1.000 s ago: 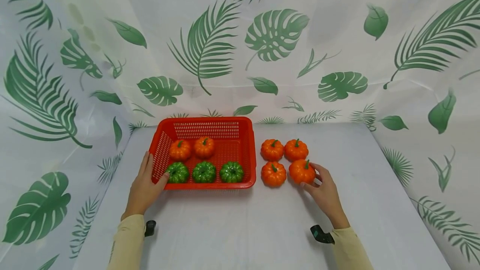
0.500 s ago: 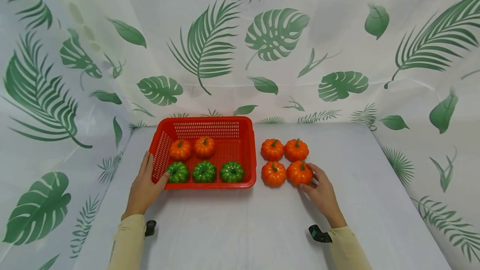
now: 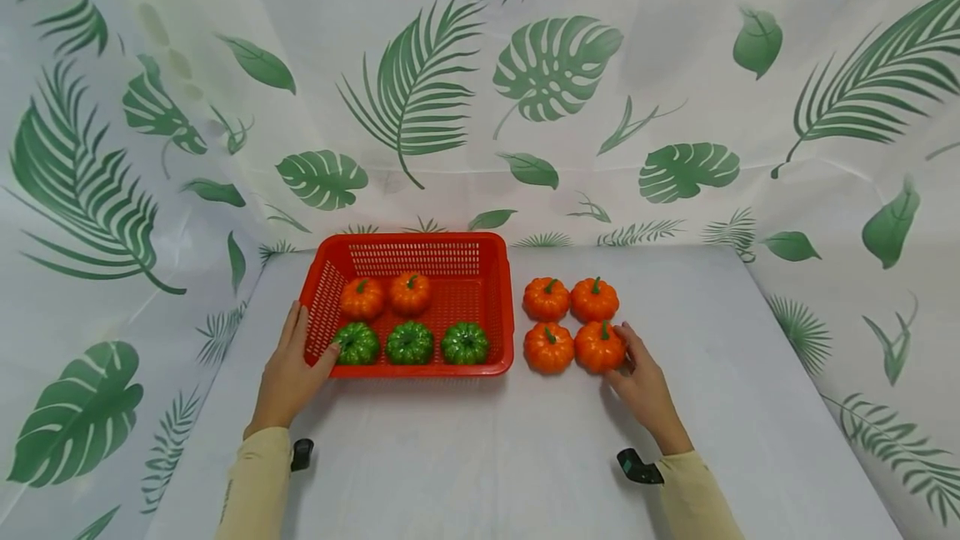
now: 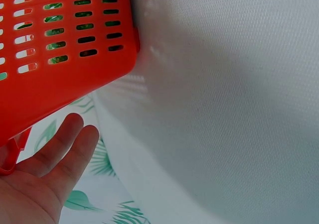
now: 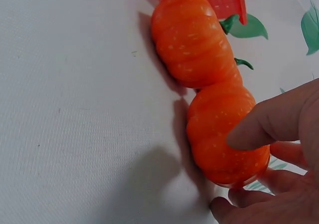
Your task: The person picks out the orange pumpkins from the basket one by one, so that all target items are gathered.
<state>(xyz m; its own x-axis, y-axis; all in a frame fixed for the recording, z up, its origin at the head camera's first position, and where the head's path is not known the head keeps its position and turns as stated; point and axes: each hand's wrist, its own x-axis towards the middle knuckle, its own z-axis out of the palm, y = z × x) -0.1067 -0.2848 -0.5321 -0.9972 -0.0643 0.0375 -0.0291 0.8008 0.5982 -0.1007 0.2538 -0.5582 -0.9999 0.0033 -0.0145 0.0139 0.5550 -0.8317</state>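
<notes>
An orange pumpkin (image 3: 600, 347) sits on the table at the front right of a block of several like it. My right hand (image 3: 641, 382) is at its right side with loosely spread fingers. In the right wrist view the thumb (image 5: 264, 122) overlaps this pumpkin; whether it touches is unclear. My left hand (image 3: 291, 377) rests at the front left corner of a red basket (image 3: 420, 372), thumb over the rim. The left wrist view shows straight fingers (image 4: 75, 157) outside it. Inside are two orange pumpkins (image 3: 362, 299) and three green pumpkins (image 3: 409, 343).
Beside the basket, the other orange pumpkins (image 3: 547, 299) stand close together on the white table (image 3: 480, 448). A white curtain (image 3: 555, 73) printed with green leaves surrounds the table's back and sides. Small black devices (image 3: 639, 467) are worn at the wrists.
My right hand has brought the orange pumpkin left and set it against its neighbours; the thumb has since eased back a little. My left hand has stayed at the basket.
</notes>
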